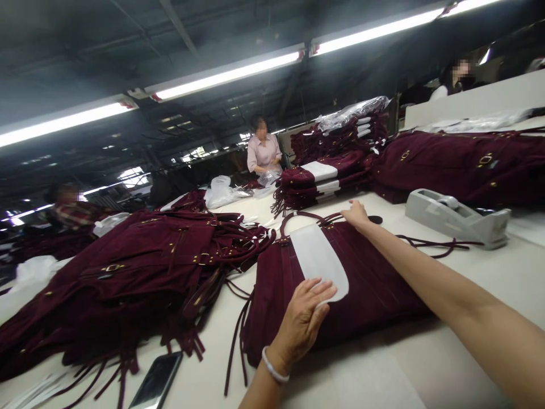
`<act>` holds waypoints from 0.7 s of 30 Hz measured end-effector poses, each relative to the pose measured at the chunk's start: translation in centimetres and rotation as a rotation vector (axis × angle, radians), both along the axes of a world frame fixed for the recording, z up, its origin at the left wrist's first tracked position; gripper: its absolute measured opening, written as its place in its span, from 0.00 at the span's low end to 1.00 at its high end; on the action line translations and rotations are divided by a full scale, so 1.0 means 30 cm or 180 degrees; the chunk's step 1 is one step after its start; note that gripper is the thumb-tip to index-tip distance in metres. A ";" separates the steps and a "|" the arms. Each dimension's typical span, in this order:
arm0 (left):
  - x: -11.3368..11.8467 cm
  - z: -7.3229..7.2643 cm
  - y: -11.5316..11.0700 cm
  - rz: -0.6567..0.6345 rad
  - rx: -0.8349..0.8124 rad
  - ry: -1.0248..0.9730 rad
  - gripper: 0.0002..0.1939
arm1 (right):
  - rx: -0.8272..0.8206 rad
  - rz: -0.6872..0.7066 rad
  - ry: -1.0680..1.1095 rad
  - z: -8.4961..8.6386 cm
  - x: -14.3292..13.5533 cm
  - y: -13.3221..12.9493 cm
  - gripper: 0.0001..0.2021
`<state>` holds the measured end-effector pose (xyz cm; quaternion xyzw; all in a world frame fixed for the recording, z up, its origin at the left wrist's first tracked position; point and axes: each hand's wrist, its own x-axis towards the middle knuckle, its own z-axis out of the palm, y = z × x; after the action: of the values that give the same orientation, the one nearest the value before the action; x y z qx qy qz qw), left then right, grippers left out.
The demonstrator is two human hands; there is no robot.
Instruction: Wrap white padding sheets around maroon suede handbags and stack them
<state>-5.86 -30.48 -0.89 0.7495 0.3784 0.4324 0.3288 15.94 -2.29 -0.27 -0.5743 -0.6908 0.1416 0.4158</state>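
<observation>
A dark maroon suede handbag point(378, 267) lies flat on the pale table in front of me. Across its middle runs a white paper strip point(317, 255) with a rounded lower end. My left hand point(309, 307), wearing a pale bracelet, rests on that lower end with its fingers stretched out. At the bag's top edge, my right hand point(355, 216) has its fingers closed on a thin maroon handle point(334, 218); part of the grip is hidden. Another handle loop point(293, 217) stands up to the left. Thin fringe cords hang from the bag's left side.
Heaped maroon bags point(140, 267) lie at left, with a phone point(156, 379) in front. Stacked bags with white strips point(321, 179) stand behind. At right are a grey tape dispenser point(455, 216) and more bags point(460, 162). A co-worker point(264, 153) stands across the table.
</observation>
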 end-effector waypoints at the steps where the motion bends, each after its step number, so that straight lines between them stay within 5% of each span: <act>1: 0.000 -0.001 0.001 0.0007 -0.0043 -0.0058 0.15 | 0.0038 0.0059 -0.0146 0.010 -0.002 -0.034 0.12; 7: -0.037 -0.022 0.023 0.0848 -0.0724 -0.2473 0.23 | 0.0077 0.1454 -0.1116 0.000 -0.172 -0.215 0.16; 9: -0.054 -0.015 0.039 0.0944 -0.0759 -0.3234 0.24 | 0.0136 0.1611 -0.1314 -0.023 -0.254 -0.234 0.19; 14: -0.086 0.010 0.070 0.1084 -0.0772 -0.4088 0.21 | 0.0366 0.0945 -0.1508 -0.079 -0.381 -0.236 0.15; 18: -0.100 0.030 0.071 0.1297 -0.0782 -0.4206 0.21 | 0.0597 0.0498 -0.1520 -0.120 -0.362 -0.236 0.14; 21: -0.105 0.053 0.064 0.1584 -0.0713 -0.4348 0.22 | 0.0700 0.0634 -0.1622 -0.142 -0.329 -0.220 0.14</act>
<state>-9.03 -28.57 0.70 0.1668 0.2899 0.8236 0.4580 6.07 -8.88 -4.54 -0.4723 -0.8371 -0.0428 0.2728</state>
